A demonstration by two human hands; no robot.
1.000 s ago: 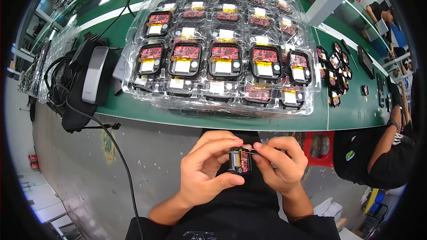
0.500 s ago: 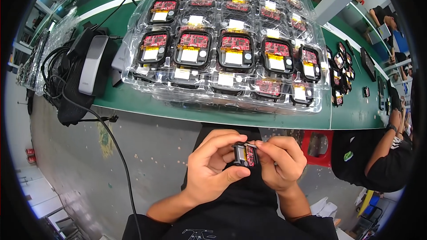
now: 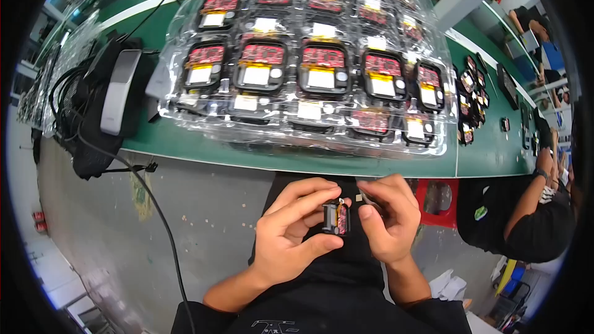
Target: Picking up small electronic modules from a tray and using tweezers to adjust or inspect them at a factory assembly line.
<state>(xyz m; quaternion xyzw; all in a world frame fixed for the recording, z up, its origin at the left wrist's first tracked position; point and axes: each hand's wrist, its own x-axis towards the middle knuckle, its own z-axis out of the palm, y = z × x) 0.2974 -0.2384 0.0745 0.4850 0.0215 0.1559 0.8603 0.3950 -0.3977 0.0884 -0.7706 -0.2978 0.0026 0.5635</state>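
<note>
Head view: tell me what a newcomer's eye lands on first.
First the clear trays of red circuit modules, filling the green bench at the top. Then, low in the middle, the left hand pinching a small module with the right hand beside it. At far left lies a black device with tangled cables.

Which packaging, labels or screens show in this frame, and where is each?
Clear plastic blister trays: stacked on the green bench, holding rows of black modules.
Labels: pale rectangles on the modules, below red circuit boards.
Small module: black with red board, pinched in the left hand, right hand touching it.
</note>
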